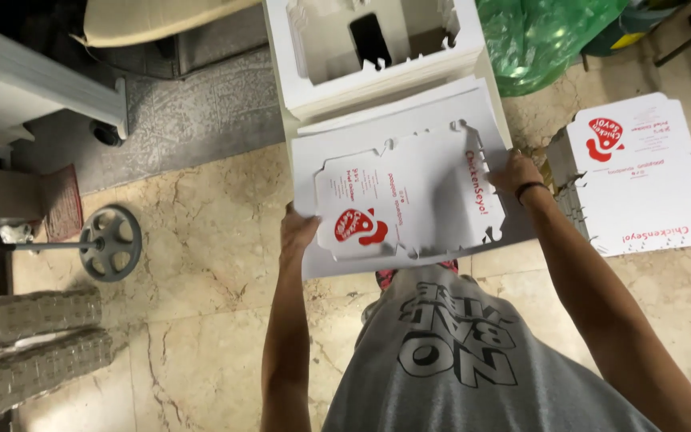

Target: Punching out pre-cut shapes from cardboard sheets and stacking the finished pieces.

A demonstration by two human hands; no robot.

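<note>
Hands are working a die-cut sheet over the floor in the head view. Left hand point(297, 232) is pinching the white carton sheet point(409, 196) at its near-left edge, grip closed on it; right hand point(515, 172) is clamping the right edge. Printed box blank is partly punched from its surround, frame not yet stripped. Finished blanks stack point(641, 180) is lying right; waste-frame pile point(377, 48) beyond, many sheets left underneath.
</note>
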